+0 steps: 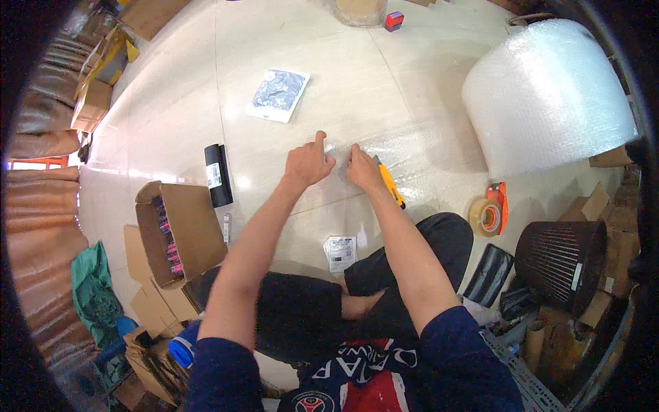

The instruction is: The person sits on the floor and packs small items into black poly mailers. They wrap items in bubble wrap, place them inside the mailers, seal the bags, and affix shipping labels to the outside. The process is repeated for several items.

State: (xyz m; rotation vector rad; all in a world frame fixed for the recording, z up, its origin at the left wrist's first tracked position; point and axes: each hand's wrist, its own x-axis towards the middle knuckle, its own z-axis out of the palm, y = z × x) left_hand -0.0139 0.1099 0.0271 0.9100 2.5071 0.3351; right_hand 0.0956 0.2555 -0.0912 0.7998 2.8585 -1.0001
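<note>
My left hand (310, 162) is over the floor in front of me, its index finger stretched forward and its thumb apart from it. Beside it, my right hand (364, 170) pinches the near-left edge of a thin clear sheet of bubble wrap (425, 147). That sheet stretches flat over the floor toward the big white bubble wrap roll (549, 96) on the right. A yellow utility knife (388, 182) lies just right of my right wrist. Farther off lies a flat plastic-bagged item (279, 95), grey-blue inside a white-edged bag.
An open cardboard box (192, 233) of pink-and-dark packets stands left, near a black roll (217, 176). Labels (340, 254) lie by my legs. Tape (485, 217), an orange packet (499, 199), a black pouch (489, 275) and a dark basket (559, 261) sit right.
</note>
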